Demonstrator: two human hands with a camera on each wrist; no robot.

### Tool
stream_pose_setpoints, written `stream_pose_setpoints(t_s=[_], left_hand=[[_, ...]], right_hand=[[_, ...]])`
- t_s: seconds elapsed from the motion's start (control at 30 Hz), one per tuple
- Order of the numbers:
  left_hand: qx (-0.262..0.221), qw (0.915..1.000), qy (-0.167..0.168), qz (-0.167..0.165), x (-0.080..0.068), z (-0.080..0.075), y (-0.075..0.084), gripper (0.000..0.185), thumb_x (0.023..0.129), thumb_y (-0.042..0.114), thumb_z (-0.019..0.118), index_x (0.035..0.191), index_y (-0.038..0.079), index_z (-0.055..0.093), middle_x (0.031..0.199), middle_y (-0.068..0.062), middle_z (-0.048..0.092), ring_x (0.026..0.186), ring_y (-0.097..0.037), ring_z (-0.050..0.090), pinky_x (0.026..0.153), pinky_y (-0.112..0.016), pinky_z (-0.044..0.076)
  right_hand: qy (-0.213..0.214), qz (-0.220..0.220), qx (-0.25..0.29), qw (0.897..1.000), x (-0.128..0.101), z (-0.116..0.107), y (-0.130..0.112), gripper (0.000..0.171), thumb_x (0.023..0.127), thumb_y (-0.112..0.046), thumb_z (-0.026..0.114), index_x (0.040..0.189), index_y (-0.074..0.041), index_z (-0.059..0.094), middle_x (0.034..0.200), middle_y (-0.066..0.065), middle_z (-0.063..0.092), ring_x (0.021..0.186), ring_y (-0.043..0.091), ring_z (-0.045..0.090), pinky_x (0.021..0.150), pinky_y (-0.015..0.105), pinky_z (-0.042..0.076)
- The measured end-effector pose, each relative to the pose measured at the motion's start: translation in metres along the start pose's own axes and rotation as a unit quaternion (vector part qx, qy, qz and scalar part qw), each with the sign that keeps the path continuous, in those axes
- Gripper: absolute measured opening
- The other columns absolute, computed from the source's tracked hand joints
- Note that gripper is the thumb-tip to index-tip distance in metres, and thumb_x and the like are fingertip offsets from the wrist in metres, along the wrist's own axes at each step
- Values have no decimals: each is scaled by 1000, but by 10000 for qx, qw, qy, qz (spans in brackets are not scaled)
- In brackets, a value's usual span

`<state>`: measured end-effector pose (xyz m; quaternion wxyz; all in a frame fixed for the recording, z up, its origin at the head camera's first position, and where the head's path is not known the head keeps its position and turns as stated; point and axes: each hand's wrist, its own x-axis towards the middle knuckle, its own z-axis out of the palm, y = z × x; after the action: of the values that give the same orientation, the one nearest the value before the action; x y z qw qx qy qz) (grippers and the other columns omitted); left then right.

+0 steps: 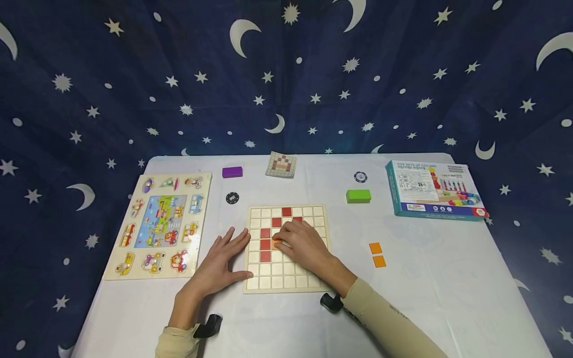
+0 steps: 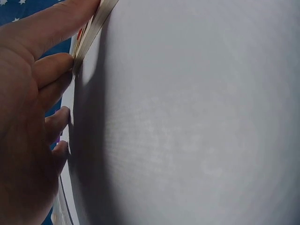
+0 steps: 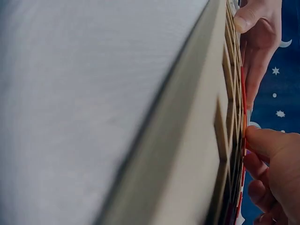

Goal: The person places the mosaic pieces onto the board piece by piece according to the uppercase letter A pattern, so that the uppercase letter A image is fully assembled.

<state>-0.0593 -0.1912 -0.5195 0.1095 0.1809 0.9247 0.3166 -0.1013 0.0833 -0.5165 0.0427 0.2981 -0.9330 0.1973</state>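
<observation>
Wooden grid board (image 1: 286, 248) flat on the white desk (image 1: 429, 278), pretty much dead centre. Red tiles (image 1: 265, 244) filling some of its squares in a bent line climbing from lower left up to the top middle. Right hand (image 1: 301, 242) lying over the middle of the board, fingers curled down onto an orange tile (image 1: 277, 243) right next to the reds; looks like pinching or pressing it, can't say for sure which. Left hand (image 1: 220, 266) spread flat on the desk against the board's left edge, fingers straight, thumb along the lower left corner, gripping nothing, just bracing. Same story from the left wrist view: fingertips (image 2: 65, 63) touching the board's edge.

Two more orange tiles (image 1: 377, 254) on the desk right of the board, well apart from it. Green block (image 1: 358, 196) beyond the board's top right corner, purple block (image 1: 232, 172) beyond the top left, small pattern card (image 1: 281, 164) straight past the top edge. Black chip (image 1: 232, 198) near the top left corner, another chip (image 1: 360, 177) by the green block. Vehicle peg puzzle (image 1: 158, 223) left of the board, teal toy box (image 1: 434, 189) far to the right.
</observation>
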Motion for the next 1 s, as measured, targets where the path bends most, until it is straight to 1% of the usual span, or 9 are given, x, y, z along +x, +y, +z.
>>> stream_pose_setpoints(t_s=[0.1, 0.23, 0.33, 0.47, 0.63, 0.8, 0.9, 1.0], left_hand=[[-17, 10000, 22, 9, 0, 0, 1, 98, 81, 41, 92, 163, 16, 46, 173, -3, 40, 166, -42, 21, 134, -67, 14], [-55, 10000, 11, 34, 1, 1, 2, 98, 80, 40, 92, 163, 15, 46, 173, -3, 40, 166, -43, 21, 134, -68, 14], [-69, 10000, -16, 28, 1, 2, 3, 98, 80, 40, 92, 163, 15, 46, 173, -3, 39, 166, -42, 20, 134, -67, 13], [-45, 10000, -20, -22, 0, 1, 4, 98, 80, 40, 92, 163, 15, 46, 173, -2, 39, 166, -41, 20, 135, -66, 13], [-41, 10000, -10, -1, -1, 0, 4, 98, 81, 41, 92, 163, 15, 46, 173, -3, 40, 166, -42, 20, 135, -67, 12], [-56, 10000, -35, 34, 0, 0, 4, 98, 81, 41, 92, 163, 14, 45, 173, -4, 40, 166, -42, 20, 135, -66, 12], [-17, 10000, -35, 20, 0, 0, 3, 98, 81, 42, 92, 163, 15, 45, 173, -4, 39, 166, -42, 20, 135, -66, 12], [-21, 10000, -2, 20, 0, 0, 2, 99, 81, 42, 92, 163, 15, 45, 173, -4, 40, 166, -42, 20, 135, -67, 12]], right_hand=[[66, -68, 9, 10000, -2, -1, 1, 17, 99, -33, 77, 110, -23, 84, 102, -8, 74, 96, 12, 65, 84, 29, 56], [80, 126, 282, 9995, -12, -9, 5, 19, 99, -32, 76, 114, -22, 83, 106, -7, 73, 98, 13, 66, 86, 32, 57], [193, 342, 459, 9982, -26, -19, 16, 20, 99, -28, 77, 116, -21, 82, 107, -6, 73, 100, 15, 66, 90, 36, 58], [478, 650, 448, 9957, -54, -32, 40, 23, 96, -23, 79, 119, -19, 81, 109, -3, 74, 101, 17, 66, 92, 39, 58], [854, 1185, 207, 9891, -99, -48, 76, 26, 93, -21, 82, 118, -15, 80, 108, 2, 75, 101, 22, 67, 88, 45, 56], [1073, 1883, -334, 9757, -141, -62, 102, 33, 84, -25, 89, 113, -11, 79, 104, 8, 74, 95, 28, 64, 76, 40, 46], [1101, 2243, -603, 9664, -156, -68, 109, 39, 80, -29, 91, 111, -9, 79, 100, 10, 72, 93, 29, 63, 72, 36, 40], [1116, 2380, -706, 9623, -161, -71, 111, 40, 80, -30, 91, 110, -7, 80, 98, 11, 73, 90, 30, 64, 69, 35, 37]])
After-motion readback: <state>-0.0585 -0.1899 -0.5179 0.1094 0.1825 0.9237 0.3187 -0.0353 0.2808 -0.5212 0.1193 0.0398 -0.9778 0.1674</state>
